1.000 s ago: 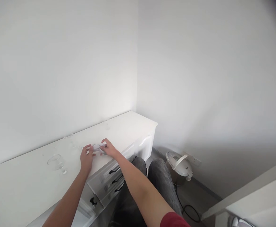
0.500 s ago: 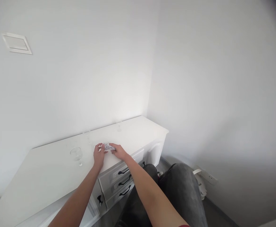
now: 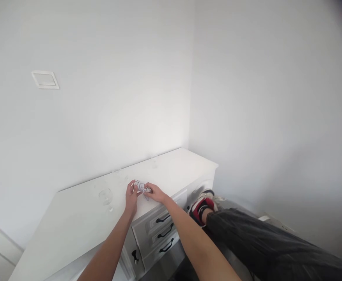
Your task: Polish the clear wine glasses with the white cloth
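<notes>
White crumpled paper wad (image 3: 142, 186) sits low over the white surface (image 3: 71, 218), pinched between fingers of the left hand (image 3: 131, 196) and right hand (image 3: 155, 192), steadying it from both sides; a clear glass (image 3: 105, 195) stands nearby.

We count two hands, the left hand (image 3: 131, 196) and the right hand (image 3: 156, 192), sharing one small crumpled object (image 3: 141, 185) in their grip. Left of the grip stands one clear glass (image 3: 105, 196); beyond it, a second, fainter glass (image 3: 154, 159). Below the grip, three black drawer handles (image 3: 165, 233). One wall plate (image 3: 45, 79).
</notes>
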`<action>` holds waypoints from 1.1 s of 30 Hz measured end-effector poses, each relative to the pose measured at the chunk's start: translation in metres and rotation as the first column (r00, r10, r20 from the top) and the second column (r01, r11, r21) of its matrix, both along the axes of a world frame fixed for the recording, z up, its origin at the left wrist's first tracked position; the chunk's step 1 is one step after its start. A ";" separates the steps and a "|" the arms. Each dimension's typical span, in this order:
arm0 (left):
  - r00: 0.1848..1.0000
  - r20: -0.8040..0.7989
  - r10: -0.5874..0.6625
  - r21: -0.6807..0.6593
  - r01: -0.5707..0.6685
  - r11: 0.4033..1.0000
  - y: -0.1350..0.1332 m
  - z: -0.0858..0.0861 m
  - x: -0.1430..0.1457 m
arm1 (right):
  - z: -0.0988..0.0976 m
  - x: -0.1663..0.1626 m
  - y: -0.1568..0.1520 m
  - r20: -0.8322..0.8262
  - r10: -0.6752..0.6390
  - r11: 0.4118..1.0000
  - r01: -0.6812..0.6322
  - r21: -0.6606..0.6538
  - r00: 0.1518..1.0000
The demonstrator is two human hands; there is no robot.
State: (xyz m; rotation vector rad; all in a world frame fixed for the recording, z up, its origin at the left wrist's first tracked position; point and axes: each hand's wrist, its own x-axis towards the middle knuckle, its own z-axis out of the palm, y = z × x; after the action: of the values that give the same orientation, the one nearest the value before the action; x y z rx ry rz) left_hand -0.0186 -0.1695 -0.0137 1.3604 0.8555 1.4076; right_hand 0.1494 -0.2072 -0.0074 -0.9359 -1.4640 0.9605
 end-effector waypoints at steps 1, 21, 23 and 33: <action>1.000 0.002 -0.005 0.000 0.005 1.000 0.000 0.000 0.000 | -0.002 -0.002 -0.001 -0.014 -0.002 1.000 0.002 -0.005 1.000; 0.984 0.006 -0.177 -0.082 0.177 0.981 -0.011 0.010 0.003 | -0.004 -0.036 -0.034 -0.130 -0.119 0.993 0.117 -0.020 0.984; 0.980 0.027 -0.197 -0.098 0.199 0.975 -0.012 0.010 0.003 | -0.007 -0.035 -0.030 -0.224 -0.101 0.994 0.086 -0.074 0.969; 0.967 0.111 -0.228 -0.118 0.241 0.963 -0.010 0.010 0.012 | -0.008 -0.016 -0.021 -0.405 -0.091 0.991 0.042 -0.126 0.910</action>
State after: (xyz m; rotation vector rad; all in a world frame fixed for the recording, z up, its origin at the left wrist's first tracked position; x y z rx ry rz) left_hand -0.0071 -0.1792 -0.0039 1.2403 0.6859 1.2024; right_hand 0.1336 -0.2284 -0.0152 -0.7997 -1.0232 1.1227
